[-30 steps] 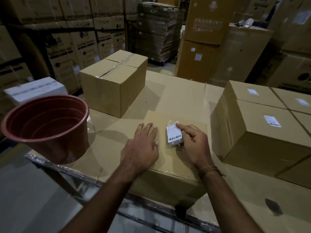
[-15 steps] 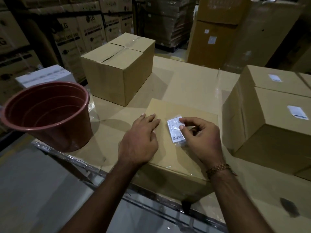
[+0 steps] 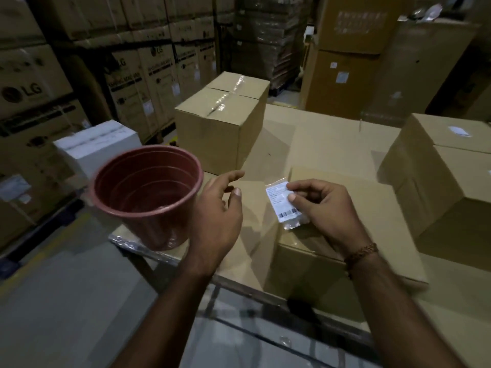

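Head view | right hand [image 3: 326, 211] pinches label packet [image 3: 284, 203] | left hand [image 3: 216, 216] loose, apart, beside it

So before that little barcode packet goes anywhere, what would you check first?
1. Grip: right hand pinches the label packet between thumb and fingers: ok.
2. Barcode faces up, visible: ok.
3. Left hand open, holding nothing: ok.
4. Top of the flat box below the packet bare: ok.
5. Red pot sits near the corner of the table, steady enough: cannot tell.
6. Packet's contents or sticky back: cannot tell.
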The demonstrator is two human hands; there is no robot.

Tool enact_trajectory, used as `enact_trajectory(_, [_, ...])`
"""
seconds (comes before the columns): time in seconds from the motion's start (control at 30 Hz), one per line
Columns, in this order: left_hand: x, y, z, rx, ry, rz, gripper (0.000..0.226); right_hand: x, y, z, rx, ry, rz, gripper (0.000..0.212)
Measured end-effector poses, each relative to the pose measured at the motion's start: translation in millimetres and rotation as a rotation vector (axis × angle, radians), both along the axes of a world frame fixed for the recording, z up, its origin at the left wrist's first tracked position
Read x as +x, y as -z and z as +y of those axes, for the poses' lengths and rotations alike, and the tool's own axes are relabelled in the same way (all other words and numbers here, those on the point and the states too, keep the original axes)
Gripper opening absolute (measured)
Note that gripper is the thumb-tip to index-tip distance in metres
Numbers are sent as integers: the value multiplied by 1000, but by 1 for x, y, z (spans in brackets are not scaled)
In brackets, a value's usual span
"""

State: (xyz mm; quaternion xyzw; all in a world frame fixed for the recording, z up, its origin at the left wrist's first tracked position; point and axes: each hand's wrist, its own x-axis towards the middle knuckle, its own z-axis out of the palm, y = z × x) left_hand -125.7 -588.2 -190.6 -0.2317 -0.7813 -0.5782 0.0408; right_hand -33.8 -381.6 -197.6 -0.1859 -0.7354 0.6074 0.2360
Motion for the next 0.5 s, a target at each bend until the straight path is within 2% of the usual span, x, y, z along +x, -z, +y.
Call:
enact_trajectory(0.2, [-47, -18, -84, -4, -119, 93, 33, -70, -2, -97, -36, 71, 103, 18])
enact_trajectory(0.3, [-71, -22, -112, -8, -160, 71, 35, -102, 1, -124, -22, 96, 78, 15])
enact_trajectory(0.5, [-120, -30, -148, -151, -251, 97, 37, -163, 4, -149, 111, 23, 12, 14])
